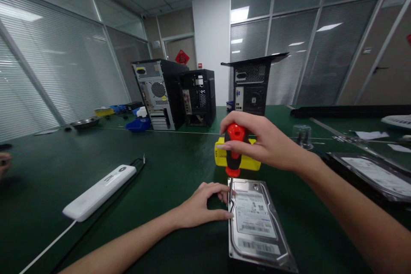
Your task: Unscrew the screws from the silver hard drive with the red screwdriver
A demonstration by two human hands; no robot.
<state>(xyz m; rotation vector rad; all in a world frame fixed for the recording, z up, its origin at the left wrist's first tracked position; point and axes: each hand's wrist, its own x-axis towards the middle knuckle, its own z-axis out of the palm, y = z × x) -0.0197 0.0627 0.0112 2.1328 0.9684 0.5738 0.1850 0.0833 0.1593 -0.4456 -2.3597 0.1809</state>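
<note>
Screwdriver [234,150] gripped upright in right hand [263,143], tip at hard drive [257,222] corner; left hand [202,203] steadies its edge; turning needs downward pressure.

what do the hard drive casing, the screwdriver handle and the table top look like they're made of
Hard drive: casing looks like bare metal, with a silvery sheen and bright glints along its edges; a white paper-like label covers the top.
Screwdriver, held in the right hand: handle looks like glossy red plastic with black, probably rubbery, grip sections.
Table: dark green, matte top, possibly a mat or laminate; hard to tell.
</note>
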